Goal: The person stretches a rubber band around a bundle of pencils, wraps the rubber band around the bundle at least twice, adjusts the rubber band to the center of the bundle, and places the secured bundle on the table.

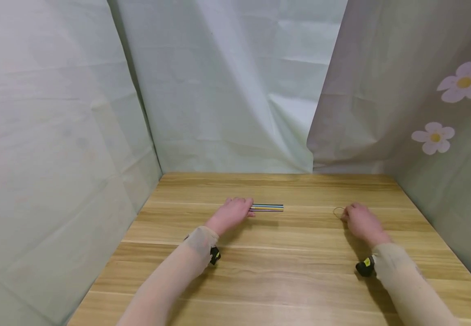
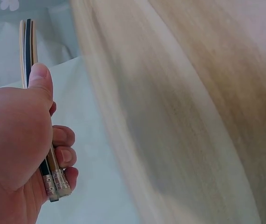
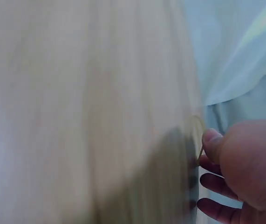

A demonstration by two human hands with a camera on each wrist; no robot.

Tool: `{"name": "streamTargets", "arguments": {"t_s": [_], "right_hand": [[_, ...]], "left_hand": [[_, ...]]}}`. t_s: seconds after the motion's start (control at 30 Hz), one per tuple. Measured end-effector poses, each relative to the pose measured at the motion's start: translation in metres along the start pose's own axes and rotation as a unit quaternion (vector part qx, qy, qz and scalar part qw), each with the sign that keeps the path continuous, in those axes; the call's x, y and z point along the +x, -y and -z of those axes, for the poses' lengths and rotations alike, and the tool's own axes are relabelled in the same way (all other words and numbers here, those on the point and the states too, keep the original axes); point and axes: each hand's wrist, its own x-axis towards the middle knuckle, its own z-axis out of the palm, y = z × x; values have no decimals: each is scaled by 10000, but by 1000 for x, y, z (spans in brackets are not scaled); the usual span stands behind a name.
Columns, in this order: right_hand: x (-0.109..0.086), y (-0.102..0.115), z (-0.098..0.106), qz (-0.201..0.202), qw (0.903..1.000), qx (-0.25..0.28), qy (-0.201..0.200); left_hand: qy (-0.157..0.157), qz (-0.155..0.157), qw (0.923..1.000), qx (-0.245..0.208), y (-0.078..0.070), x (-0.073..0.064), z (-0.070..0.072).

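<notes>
My left hand (image 1: 231, 213) grips a bundle of thin pencils (image 1: 268, 208), their colored ends sticking out to the right in the head view. In the left wrist view the fingers curl round the pencils (image 2: 50, 176), whose metal ferrules and eraser ends show below the palm. Off to the right, my right hand (image 1: 362, 222) pinches a thin yellowish rubber band (image 1: 335, 213) between thumb and fingertips. The band hangs out as a small loop on the side toward the pencils. Seen from the right wrist, the rubber band (image 3: 201, 153) comes out beside the thumb tip.
Both hands are over a wood-grain table (image 1: 284, 280). Pale cloth sheets (image 1: 235, 113) hang behind the table and along both sides, with printed flowers (image 1: 433, 138) on the right one. Each wrist wears a small black camera (image 1: 365, 267).
</notes>
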Motion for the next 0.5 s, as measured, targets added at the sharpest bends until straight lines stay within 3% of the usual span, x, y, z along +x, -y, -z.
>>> {"name": "streamTargets", "arguments": {"t_s": [0.13,0.27,0.5], "right_hand": [[4,7,-2,-219,9970,688,-277],[10,24,-4,-406,9862,1515,-534],[20,66,-5,-809,9654,2468,-224]], "left_hand": [[42,-13,10000,-31,0,1,-1],[18,-53,10000,-27,-3,2,-2],[112,-33,9997,-212,-8,4,-2]]}}
